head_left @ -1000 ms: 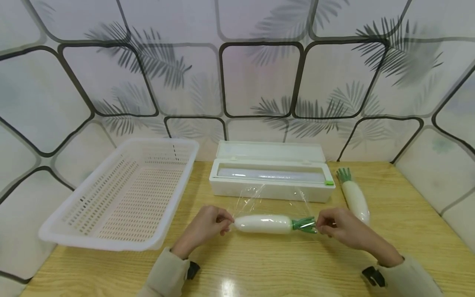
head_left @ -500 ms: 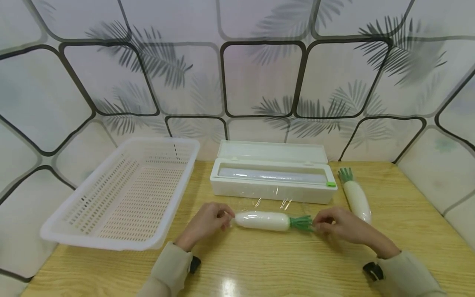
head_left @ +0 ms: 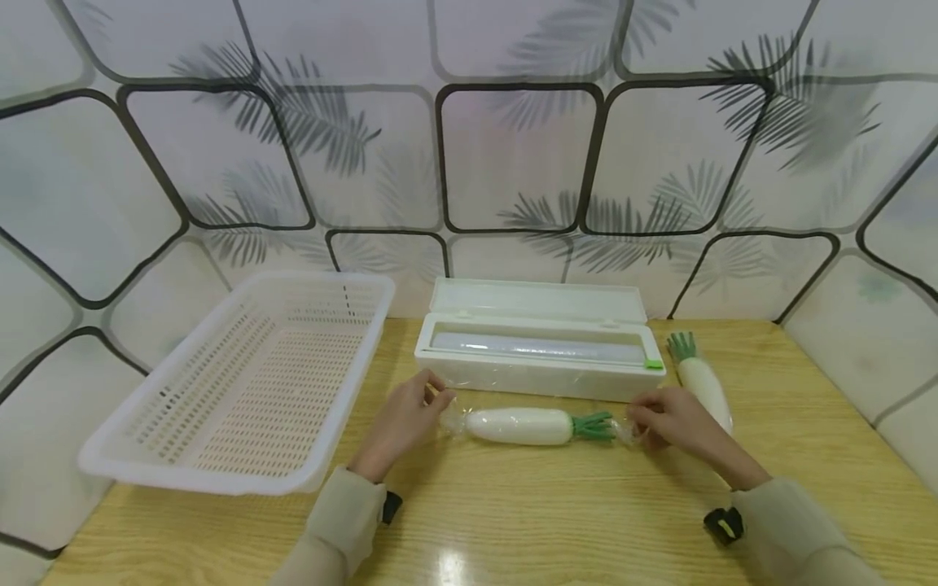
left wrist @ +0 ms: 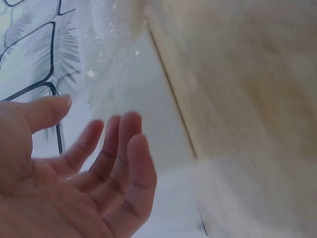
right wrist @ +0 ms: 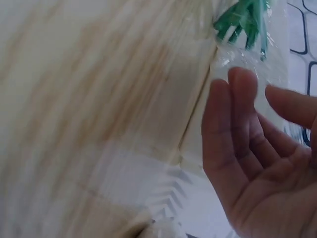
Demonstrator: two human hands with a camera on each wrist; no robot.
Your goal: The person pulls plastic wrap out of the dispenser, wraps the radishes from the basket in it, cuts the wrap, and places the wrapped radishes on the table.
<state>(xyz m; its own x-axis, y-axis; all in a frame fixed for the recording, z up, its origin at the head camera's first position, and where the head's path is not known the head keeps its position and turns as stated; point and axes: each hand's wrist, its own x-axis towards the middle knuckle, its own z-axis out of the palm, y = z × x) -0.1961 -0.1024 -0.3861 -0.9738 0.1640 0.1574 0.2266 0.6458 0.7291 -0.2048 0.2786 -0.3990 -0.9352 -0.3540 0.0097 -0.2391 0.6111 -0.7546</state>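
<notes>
A white radish with green stalks (head_left: 520,426) lies on the table between my hands, wrapped in clear cling film whose ends bunch loosely at both sides. My left hand (head_left: 401,419) is at the radish's far left, close to the film; in the left wrist view its thumb (left wrist: 53,111) and curved fingers (left wrist: 141,163) are apart. My right hand (head_left: 677,419) is beside the stalk end, near the bunched film (head_left: 626,431). In the right wrist view a gap shows between its thumb and fingertips, below the green stalks (right wrist: 245,25). Behind the radish stands a white cling film box (head_left: 538,378), lid raised, roll inside.
A white perforated basket (head_left: 330,423) stands on the left of the wooden table (head_left: 542,521). A second radish (head_left: 703,387) lies at the right, partly behind my right hand. A patterned wall (head_left: 513,163) closes off the back.
Both hands have let go of the film ends beside the radish and moved away from me, towards the box. The radish has shifted slightly towards the box, and the film ends now look bunched.
</notes>
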